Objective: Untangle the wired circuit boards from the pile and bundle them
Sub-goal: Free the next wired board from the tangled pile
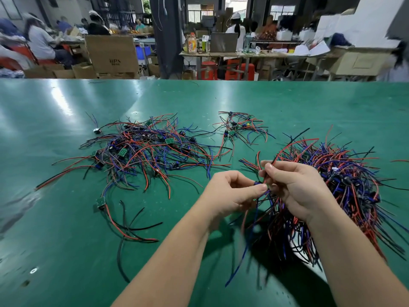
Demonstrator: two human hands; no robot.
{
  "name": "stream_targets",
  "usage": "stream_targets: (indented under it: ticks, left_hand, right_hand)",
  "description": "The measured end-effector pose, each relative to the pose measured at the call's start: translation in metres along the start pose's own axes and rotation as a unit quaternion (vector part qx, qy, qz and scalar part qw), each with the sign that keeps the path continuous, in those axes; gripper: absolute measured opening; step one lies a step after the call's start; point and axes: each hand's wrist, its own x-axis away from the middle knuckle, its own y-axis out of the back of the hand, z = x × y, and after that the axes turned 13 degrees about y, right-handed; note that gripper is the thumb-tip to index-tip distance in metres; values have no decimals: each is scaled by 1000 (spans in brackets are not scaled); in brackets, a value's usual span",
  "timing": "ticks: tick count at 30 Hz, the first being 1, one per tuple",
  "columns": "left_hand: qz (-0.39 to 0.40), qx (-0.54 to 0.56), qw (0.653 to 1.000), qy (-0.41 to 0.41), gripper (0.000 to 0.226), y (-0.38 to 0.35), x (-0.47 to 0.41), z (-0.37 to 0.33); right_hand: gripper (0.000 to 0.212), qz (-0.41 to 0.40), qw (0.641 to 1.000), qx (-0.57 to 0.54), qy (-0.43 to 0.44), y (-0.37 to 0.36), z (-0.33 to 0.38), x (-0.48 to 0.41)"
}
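Untangling underway: left hand (230,193) and right hand (296,185) both pinch one board's wires (257,204); next, likely, straighten them and add to the bundle (345,180) at 3 o'clock.

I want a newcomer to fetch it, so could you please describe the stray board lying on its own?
Start at the green table and find the big pile on its left. Just nearer the person lies the stray board, a small green square. Unlike its neighbours, it lies alone, trailing only its own red and black wires.
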Motion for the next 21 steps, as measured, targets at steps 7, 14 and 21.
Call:
stream_targets:
  ticks: [7,14,21]
  left_hand:
    - [182,-76,977,85,20,4,13,-3]
    - [283,-175,943,34,17,22,21,-11]
    - [178,168,967,-63,29,17,11,-15]
  right_hand:
    - [7,-152,981,-103,62,23,14,-10]
    - [32,-202,964,-170,6,22,13,-13]
    - [14,-39,991,-114,-53,22,2,-12]
